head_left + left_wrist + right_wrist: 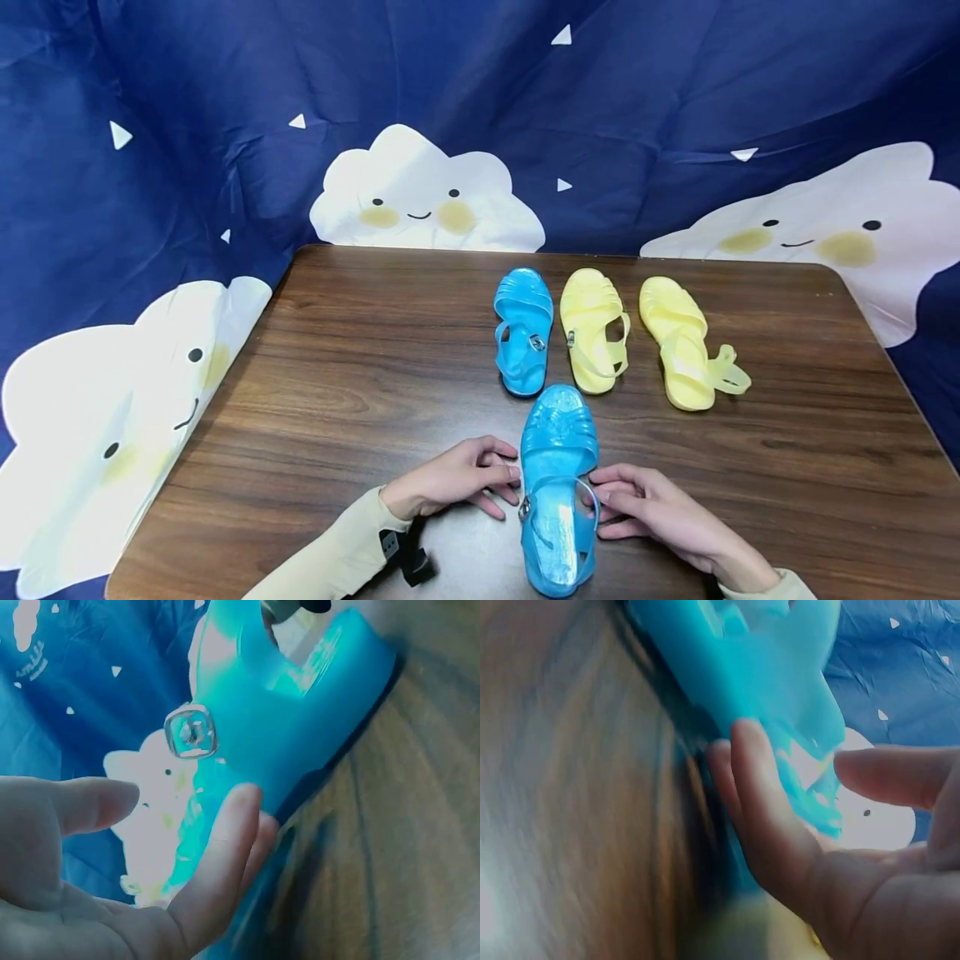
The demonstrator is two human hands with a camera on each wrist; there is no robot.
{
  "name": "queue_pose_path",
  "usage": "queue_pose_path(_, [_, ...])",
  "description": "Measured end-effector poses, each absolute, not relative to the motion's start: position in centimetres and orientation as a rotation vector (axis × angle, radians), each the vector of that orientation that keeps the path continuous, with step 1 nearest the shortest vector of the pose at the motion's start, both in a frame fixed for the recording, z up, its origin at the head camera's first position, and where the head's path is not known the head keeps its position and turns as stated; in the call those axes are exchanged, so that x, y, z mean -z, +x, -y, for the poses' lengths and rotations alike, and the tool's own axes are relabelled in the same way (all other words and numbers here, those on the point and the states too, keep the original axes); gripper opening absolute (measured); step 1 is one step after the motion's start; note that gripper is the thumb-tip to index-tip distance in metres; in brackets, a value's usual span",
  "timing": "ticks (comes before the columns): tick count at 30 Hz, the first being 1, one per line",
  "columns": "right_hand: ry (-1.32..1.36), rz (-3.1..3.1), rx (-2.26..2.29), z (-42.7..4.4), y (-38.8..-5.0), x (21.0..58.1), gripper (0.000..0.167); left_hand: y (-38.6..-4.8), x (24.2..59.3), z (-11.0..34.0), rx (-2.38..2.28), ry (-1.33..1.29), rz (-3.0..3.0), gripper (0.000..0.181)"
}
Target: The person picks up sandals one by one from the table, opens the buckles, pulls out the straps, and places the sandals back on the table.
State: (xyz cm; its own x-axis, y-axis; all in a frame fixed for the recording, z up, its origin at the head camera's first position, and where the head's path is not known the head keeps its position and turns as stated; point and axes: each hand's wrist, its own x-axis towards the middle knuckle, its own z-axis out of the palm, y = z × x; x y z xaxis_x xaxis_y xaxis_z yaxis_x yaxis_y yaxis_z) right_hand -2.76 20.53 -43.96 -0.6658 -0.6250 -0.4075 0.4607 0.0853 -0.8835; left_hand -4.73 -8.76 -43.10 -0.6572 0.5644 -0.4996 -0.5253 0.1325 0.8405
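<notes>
A glossy blue jelly sandal (558, 454) lies sole down near the front of the table, its toe pointing away from me. Its ankle strap is fastened at a silver buckle (191, 731) on the left side. Close to that left side is my left hand (465, 477), fingers loosely bent and nothing gripped. On the opposite side, my right hand (652, 508) is beside the strap, thumb and fingers apart. In the right wrist view its fingertips (751, 739) are at the sandal's side; whether they touch it I cannot tell.
Behind stand another blue sandal (523, 300) and a yellow sandal (588, 300) with its strap looped round. Farther right lies a second yellow sandal (686, 379), its strap hanging out sideways. The brown wooden table (360, 358) ends at a blue cloud-patterned curtain (465, 67).
</notes>
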Motion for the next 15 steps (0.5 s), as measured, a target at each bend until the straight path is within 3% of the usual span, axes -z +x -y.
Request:
queue_pose_path(6, [-0.080,-1.526,1.700,-19.6,-2.9,44.0,0.046,-4.5,43.3,8.5,-1.667,-0.039,-1.491,0.063])
queue_pose_path(15, [-0.003,-1.537,1.689,-18.4,-2.8,44.1,0.037,-4.1,42.9,7.9,-1.674,-0.058,-1.457,0.060])
